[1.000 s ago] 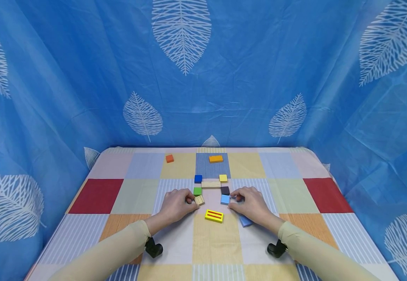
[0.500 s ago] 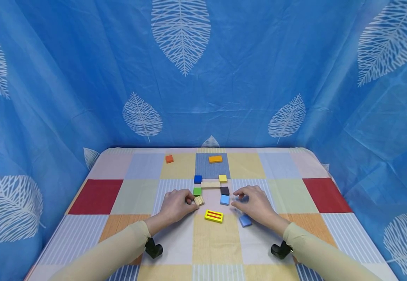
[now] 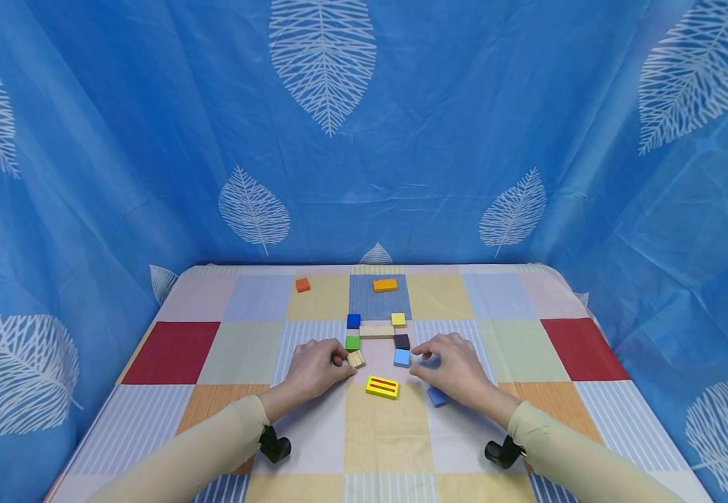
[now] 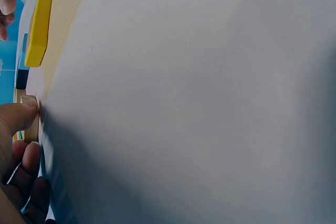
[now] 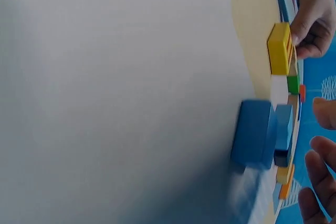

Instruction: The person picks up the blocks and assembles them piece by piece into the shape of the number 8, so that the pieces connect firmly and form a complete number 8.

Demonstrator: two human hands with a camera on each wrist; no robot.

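My left hand [image 3: 314,367] pinches a small natural-wood block [image 3: 355,359] between thumb and fingers. That block stands slightly turned, at the near side of a green block [image 3: 353,343]. Opposite, my right hand [image 3: 455,363] hovers with thumb and index finger apart, fingertips close to the right side of a light blue block [image 3: 402,358]. In the right wrist view nothing lies between its fingers [image 5: 320,169]. Behind the light blue block sits a black block [image 3: 402,341]. A darker blue block [image 3: 437,396] is partly hidden under the right hand.
Between the hands, nearer me, lies a yellow block with red stripes [image 3: 382,387]. A long wooden bar [image 3: 377,332] spans the two rows, with a dark blue block [image 3: 354,321] and a yellow block [image 3: 398,320] behind. Farther back are red-orange [image 3: 302,285] and orange [image 3: 386,285] blocks.
The right hand drew back rightward from the light blue block, then came left towards it again. My left hand stays on the wooden block, and the blocks keep their places.
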